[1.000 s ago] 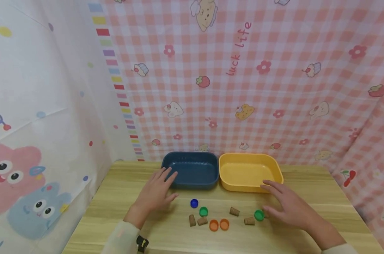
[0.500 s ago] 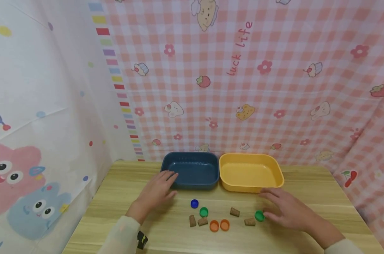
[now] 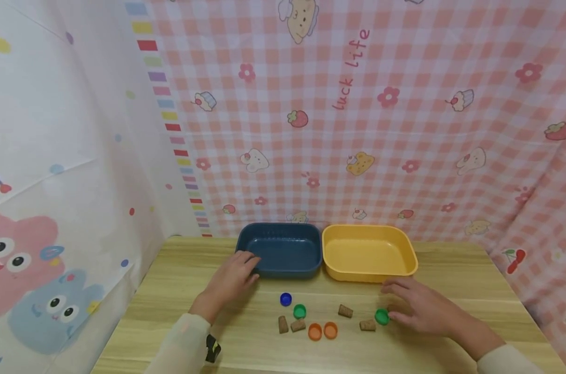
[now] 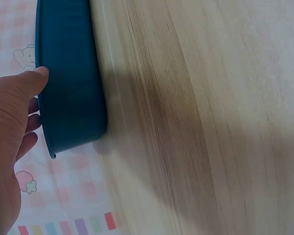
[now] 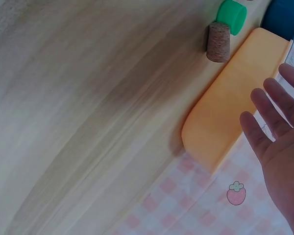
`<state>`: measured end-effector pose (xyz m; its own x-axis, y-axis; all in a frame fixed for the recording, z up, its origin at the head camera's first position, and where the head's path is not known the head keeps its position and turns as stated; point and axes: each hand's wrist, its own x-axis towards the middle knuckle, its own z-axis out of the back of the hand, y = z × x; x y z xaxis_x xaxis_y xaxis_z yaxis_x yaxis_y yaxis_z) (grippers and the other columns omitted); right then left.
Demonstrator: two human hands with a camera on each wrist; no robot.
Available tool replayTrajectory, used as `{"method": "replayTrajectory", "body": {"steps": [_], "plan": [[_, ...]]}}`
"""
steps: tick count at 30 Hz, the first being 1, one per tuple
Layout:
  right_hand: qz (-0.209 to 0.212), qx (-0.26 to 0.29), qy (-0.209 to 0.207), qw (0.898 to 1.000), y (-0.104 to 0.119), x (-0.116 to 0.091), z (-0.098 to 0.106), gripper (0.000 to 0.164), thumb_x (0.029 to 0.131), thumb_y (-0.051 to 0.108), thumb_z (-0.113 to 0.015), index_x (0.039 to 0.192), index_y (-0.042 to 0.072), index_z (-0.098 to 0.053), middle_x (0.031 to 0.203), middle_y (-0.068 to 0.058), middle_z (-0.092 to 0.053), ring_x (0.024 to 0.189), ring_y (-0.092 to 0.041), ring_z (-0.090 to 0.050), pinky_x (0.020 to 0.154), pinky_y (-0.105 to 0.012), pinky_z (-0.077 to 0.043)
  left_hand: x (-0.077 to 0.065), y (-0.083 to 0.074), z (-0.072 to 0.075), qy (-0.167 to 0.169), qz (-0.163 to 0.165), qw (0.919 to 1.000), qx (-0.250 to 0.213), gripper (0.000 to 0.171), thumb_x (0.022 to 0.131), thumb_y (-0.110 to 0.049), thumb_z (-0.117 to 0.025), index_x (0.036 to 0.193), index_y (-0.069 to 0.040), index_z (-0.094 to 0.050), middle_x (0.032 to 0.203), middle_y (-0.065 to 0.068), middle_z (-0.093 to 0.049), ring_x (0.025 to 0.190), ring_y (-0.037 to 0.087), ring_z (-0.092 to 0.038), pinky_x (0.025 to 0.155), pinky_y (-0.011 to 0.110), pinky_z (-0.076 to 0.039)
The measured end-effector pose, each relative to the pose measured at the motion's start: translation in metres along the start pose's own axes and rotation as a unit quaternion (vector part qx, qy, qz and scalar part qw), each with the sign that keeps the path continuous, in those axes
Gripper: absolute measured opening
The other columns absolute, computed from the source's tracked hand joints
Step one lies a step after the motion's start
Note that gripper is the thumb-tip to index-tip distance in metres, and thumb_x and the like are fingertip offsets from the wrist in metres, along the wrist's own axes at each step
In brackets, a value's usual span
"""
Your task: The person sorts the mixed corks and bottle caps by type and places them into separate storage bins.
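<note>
My left hand (image 3: 231,280) is over the near left corner of the dark blue tray (image 3: 287,271). In the left wrist view its thumb (image 4: 38,78) lies across the tray's rim, with the other fingers loosely bent beside it; contact is unclear. My right hand (image 3: 428,309) hovers in front of the yellow tray (image 3: 369,272), its thumb near a green bottle cap (image 3: 382,317). The right wrist view shows those fingers (image 5: 269,110) spread, holding nothing. Left of that cap lies a cork (image 3: 368,325), and another cork (image 3: 345,311) sits farther back.
Mid-table are a blue cap (image 3: 286,299), a second green cap (image 3: 299,311), two orange caps (image 3: 322,331) and two more corks (image 3: 290,325). A small black-and-yellow object (image 3: 212,349) shows beside the left sleeve. A checked cloth (image 3: 334,130) hangs behind the trays.
My left hand has lowered slightly at the blue tray and its fingers have drawn closer together. My right hand has dropped a little, fingers more bent. Caps, corks and trays stay in place.
</note>
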<state>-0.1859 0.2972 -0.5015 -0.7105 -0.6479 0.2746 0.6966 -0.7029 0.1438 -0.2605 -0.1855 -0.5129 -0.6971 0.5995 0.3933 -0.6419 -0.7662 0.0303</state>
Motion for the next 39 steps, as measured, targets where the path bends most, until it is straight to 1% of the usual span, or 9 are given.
{"method": "replayTrajectory", "body": {"steps": [4,7,12,17,23,27,31,37,39], "plan": [[-0.012,0.011,0.025,1.000,0.000,0.000,0.000,0.039,0.087,0.027,-0.082,0.121,0.014,-0.068,0.125,-0.001,-0.066,0.114,-0.025,-0.065,0.093,-0.048,-0.056,0.001,0.002,-0.004,-0.031,-0.018,0.9992,0.015,0.026,0.086,-0.015,-0.085,0.106,-0.004,-0.074,0.101,0.008,-0.068,0.092,0.025,-0.063,0.084,0.039,-0.055],[-0.019,0.017,0.044,0.999,-0.001,-0.002,-0.002,0.038,0.086,0.026,-0.082,0.120,0.014,-0.069,0.124,0.000,-0.067,0.112,-0.024,-0.065,0.092,-0.047,-0.056,0.001,0.002,-0.007,-0.047,-0.030,0.9980,0.028,0.018,0.084,-0.013,-0.085,0.097,-0.006,-0.074,0.091,0.005,-0.065,0.083,0.023,-0.060,0.075,0.037,-0.054],[-0.022,0.019,0.057,0.998,-0.002,-0.005,-0.007,0.041,0.085,0.025,-0.083,0.121,0.013,-0.069,0.125,-0.003,-0.067,0.113,-0.027,-0.065,0.094,-0.050,-0.055,0.001,0.001,-0.010,-0.060,-0.044,0.9963,0.044,0.012,0.086,-0.011,-0.084,0.089,-0.009,-0.072,0.083,0.003,-0.061,0.075,0.022,-0.057,0.069,0.036,-0.052],[-0.032,0.024,0.057,0.998,-0.004,-0.009,-0.012,0.043,0.084,0.027,-0.085,0.122,0.014,-0.069,0.125,0.000,-0.066,0.114,-0.026,-0.065,0.095,-0.049,-0.055,0.001,0.001,-0.011,-0.059,-0.043,0.9962,0.049,0.010,0.087,-0.010,-0.082,0.089,-0.009,-0.073,0.083,0.004,-0.062,0.074,0.022,-0.057,0.068,0.036,-0.052],[-0.033,0.031,0.049,0.998,-0.008,-0.012,-0.020,0.045,0.081,0.027,-0.088,0.120,0.016,-0.069,0.121,0.005,-0.065,0.111,-0.020,-0.064,0.093,-0.046,-0.056,0.000,0.000,-0.009,-0.037,-0.022,0.9973,0.059,0.007,0.091,-0.014,-0.079,0.090,-0.011,-0.073,0.084,0.003,-0.061,0.075,0.021,-0.056,0.070,0.035,-0.052],[-0.047,0.038,0.059,0.996,-0.010,-0.013,-0.023,0.045,0.081,0.028,-0.088,0.121,0.016,-0.069,0.120,0.005,-0.064,0.110,-0.020,-0.064,0.093,-0.046,-0.056,0.000,0.000,-0.009,-0.030,-0.012,0.9977,0.059,0.009,0.091,-0.015,-0.079,0.090,-0.010,-0.072,0.084,0.004,-0.061,0.076,0.022,-0.056,0.071,0.036,-0.053],[-0.062,0.048,0.074,0.994,-0.012,-0.013,-0.026,0.044,0.082,0.027,-0.087,0.120,0.016,-0.068,0.118,0.005,-0.063,0.109,-0.020,-0.063,0.092,-0.045,-0.056,-0.001,0.000,-0.010,-0.033,-0.006,0.9976,0.060,0.011,0.090,-0.016,-0.080,0.090,-0.011,-0.072,0.084,0.003,-0.061,0.076,0.021,-0.056,0.071,0.035,-0.053],[-0.072,0.055,0.072,0.993,-0.014,-0.013,-0.029,0.035,0.083,0.025,-0.086,0.112,0.020,-0.067,0.108,0.011,-0.059,0.098,-0.007,-0.056,0.083,-0.035,-0.055,-0.001,0.000,-0.011,-0.042,-0.011,0.9972,0.061,0.012,0.090,-0.016,-0.081,0.091,-0.010,-0.071,0.086,0.004,-0.063,0.077,0.021,-0.057,0.072,0.035,-0.053],[-0.072,0.063,0.069,0.993,-0.014,-0.013,-0.029,0.034,0.083,0.024,-0.087,0.110,0.021,-0.067,0.106,0.011,-0.059,0.095,-0.005,-0.054,0.080,-0.032,-0.054,-0.002,0.001,-0.011,-0.045,-0.015,0.9970,0.062,0.013,0.090,-0.016,-0.081,0.091,-0.009,-0.071,0.086,0.004,-0.063,0.077,0.021,-0.057,0.072,0.035,-0.053]]}}
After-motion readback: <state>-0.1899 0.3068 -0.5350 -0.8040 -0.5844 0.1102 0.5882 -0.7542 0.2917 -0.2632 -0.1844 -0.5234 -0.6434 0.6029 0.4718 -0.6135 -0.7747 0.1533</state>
